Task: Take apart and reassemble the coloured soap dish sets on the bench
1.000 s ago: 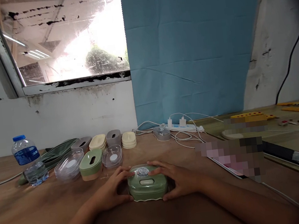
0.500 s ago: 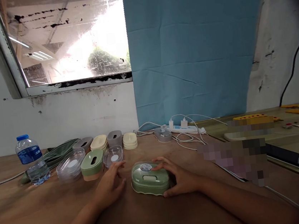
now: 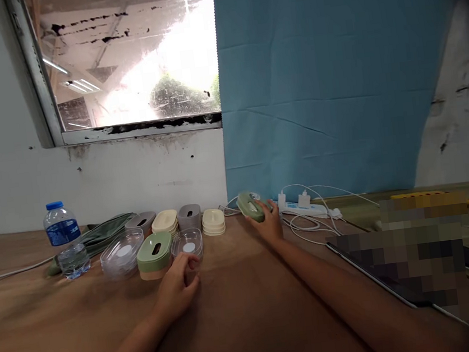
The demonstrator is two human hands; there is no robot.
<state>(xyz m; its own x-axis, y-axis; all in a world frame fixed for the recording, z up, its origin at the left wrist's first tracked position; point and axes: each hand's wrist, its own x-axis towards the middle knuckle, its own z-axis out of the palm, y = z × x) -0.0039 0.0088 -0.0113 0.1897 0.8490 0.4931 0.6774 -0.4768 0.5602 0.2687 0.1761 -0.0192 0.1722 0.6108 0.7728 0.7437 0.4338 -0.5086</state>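
Note:
My right hand (image 3: 269, 223) grips a green lidded box (image 3: 250, 207) at the back of the table, near the wall covering. The box is tilted, and my fingers hide its right side. Close to the clear plastic covers (image 3: 188, 243), my left hand (image 3: 181, 281) has loosely bent fingers, the thumb apart, and holds nothing. Left of those covers stands another green box (image 3: 155, 254) with a slot in its top and a tan base. Behind are a grey slotted box (image 3: 189, 216) and cream lids (image 3: 213, 221) in a stack.
A water bottle (image 3: 67, 243) stands at the left beside a green pouch (image 3: 105, 234). More clear covers (image 3: 120, 255) lie stacked nearby. The power strip (image 3: 306, 208) and white cables (image 3: 303, 226) lie back right. A pixelated area covers part of the right side.
My right hand has carried the green lidded box from the front middle to the back, tilting it. My left hand stays near the clear covers. The view has turned slightly left.

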